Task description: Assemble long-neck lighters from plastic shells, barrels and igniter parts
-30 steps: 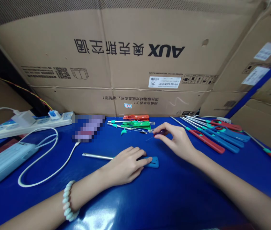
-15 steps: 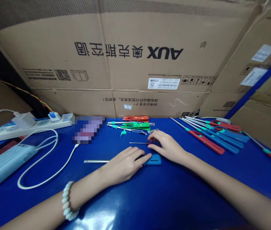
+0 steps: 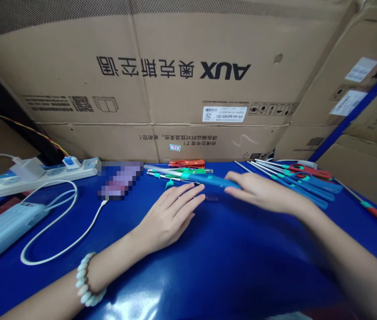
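Upside down on the cardboard box [image 3: 175, 98], "AUX 奥克斯空调" stands at twelve o'clock; its white label [image 3: 224, 114], toward one o'clock, shows "25".

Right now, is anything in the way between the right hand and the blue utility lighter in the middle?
Nothing visible is: the right hand holds the blue utility lighter by its handle end. The open left hand and the screwdriver appear lower in the view, not between them.

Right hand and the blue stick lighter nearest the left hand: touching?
Touching: the head view shows the right hand gripping the blue stick lighter by its handle end, between thumb and fingers.
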Demonstrator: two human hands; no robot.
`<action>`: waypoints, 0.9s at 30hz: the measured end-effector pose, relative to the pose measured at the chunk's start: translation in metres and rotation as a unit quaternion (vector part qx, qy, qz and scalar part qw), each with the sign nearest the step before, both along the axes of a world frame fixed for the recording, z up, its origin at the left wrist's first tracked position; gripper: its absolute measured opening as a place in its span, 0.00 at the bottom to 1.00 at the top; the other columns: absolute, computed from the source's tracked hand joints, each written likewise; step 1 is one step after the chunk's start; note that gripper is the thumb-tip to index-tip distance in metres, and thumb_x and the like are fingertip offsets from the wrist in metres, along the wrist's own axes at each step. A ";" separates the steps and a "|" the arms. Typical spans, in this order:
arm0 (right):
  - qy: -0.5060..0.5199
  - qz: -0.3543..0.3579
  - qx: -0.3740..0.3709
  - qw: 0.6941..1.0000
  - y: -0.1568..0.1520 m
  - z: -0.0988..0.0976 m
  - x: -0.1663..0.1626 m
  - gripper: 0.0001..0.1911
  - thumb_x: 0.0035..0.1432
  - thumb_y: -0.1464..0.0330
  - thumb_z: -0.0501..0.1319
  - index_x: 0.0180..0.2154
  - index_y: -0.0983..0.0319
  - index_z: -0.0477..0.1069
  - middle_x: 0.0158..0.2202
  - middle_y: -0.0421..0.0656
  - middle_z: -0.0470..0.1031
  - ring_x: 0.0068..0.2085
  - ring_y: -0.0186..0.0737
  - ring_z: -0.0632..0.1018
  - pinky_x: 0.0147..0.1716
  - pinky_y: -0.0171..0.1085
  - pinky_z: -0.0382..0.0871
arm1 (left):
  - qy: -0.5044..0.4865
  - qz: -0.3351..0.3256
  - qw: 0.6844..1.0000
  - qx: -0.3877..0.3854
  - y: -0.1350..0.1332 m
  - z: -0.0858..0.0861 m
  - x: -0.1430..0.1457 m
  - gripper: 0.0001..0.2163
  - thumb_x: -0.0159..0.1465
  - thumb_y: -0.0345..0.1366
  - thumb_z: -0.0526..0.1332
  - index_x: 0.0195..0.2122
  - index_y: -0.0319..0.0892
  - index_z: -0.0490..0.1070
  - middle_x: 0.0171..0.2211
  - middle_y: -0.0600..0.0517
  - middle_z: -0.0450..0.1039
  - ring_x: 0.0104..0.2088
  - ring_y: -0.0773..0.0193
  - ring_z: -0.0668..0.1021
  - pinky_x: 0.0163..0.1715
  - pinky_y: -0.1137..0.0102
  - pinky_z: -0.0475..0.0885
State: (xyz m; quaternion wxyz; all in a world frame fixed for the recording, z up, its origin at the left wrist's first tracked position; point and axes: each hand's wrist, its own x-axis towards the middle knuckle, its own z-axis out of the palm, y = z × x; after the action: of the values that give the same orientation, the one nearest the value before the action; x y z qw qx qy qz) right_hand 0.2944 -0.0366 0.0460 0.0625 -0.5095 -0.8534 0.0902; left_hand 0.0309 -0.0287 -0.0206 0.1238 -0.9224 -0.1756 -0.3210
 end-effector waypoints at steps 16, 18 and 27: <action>-0.237 -0.244 -0.161 0.927 0.032 -0.001 0.074 0.16 0.53 0.59 0.60 0.21 0.63 0.70 0.22 0.47 0.75 0.24 0.43 0.76 0.24 0.37 0.63 | 0.066 0.010 0.998 0.004 0.003 -0.010 0.001 0.16 0.66 0.27 0.51 0.55 0.39 0.63 0.58 0.46 0.65 0.61 0.54 0.62 0.58 0.56 0.55; -0.250 -0.238 -0.172 0.923 0.037 -0.009 0.069 0.18 0.53 0.56 0.60 0.23 0.64 0.72 0.21 0.47 0.75 0.24 0.43 0.77 0.24 0.36 0.64 | 0.069 0.014 0.998 0.001 0.002 -0.009 0.001 0.15 0.67 0.27 0.51 0.54 0.40 0.64 0.58 0.47 0.65 0.60 0.54 0.62 0.57 0.56 0.55; -0.268 -0.218 -0.033 0.938 0.043 -0.027 0.045 0.21 0.60 0.59 0.56 0.50 0.66 0.66 0.45 0.57 0.74 0.45 0.55 0.76 0.36 0.42 0.66 | 0.070 0.015 0.997 0.005 0.003 -0.008 0.001 0.15 0.67 0.27 0.51 0.54 0.39 0.64 0.56 0.46 0.66 0.59 0.54 0.64 0.56 0.57 0.56</action>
State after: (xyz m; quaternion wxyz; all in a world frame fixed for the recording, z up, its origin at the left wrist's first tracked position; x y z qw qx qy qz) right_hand 0.3394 0.0059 0.0193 -0.1675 -0.6901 -0.7031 -0.0371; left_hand 0.0324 -0.0256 -0.0285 0.1453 -0.9393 -0.1783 -0.2544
